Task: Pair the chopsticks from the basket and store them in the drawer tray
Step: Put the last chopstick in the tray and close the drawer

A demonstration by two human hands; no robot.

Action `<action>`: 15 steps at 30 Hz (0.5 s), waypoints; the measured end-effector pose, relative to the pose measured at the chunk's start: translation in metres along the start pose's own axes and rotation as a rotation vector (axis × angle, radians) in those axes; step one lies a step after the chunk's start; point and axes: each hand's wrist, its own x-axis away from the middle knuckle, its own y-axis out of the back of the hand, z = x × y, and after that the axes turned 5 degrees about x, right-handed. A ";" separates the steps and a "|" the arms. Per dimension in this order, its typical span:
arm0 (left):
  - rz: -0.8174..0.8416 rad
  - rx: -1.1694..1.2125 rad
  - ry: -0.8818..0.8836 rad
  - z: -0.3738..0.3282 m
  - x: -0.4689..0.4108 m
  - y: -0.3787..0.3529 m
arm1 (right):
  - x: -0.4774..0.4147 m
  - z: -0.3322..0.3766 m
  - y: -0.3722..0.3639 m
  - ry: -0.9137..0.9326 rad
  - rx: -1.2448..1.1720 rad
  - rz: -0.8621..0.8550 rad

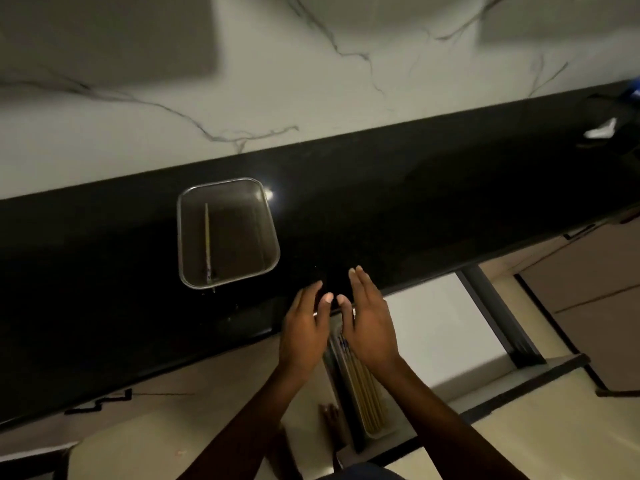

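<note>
A metal basket (266,216) stands on the black countertop, with a pale chopstick (207,237) lying along its left side. Below the counter edge an open drawer holds a narrow tray (377,433) with several yellowish chopsticks (367,393) lying side by side. My left hand (304,329) and my right hand (370,320) hover side by side over the counter edge, just above the top of the tray. Both hands are empty, fingers extended and slightly apart, palms facing each other. The tray's upper end is hidden behind my hands.
The black countertop (415,209) runs diagonally under a white marble backsplash (277,81). A white object (601,130) and something blue (633,88) lie at the far right. The open drawer's dark rail (498,317) runs to the right. Cabinet fronts flank the drawer.
</note>
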 end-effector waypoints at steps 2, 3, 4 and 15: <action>-0.063 -0.031 -0.037 0.003 -0.015 0.026 | -0.020 0.020 0.004 0.079 0.011 -0.034; -0.103 -0.054 -0.050 0.006 -0.023 0.039 | -0.030 0.031 0.005 0.109 0.012 -0.044; -0.141 -0.085 -0.069 0.009 -0.030 0.050 | -0.040 0.041 0.006 0.135 0.017 -0.053; -0.237 -0.405 -0.123 0.052 -0.094 0.180 | -0.123 0.170 -0.018 0.486 0.027 -0.020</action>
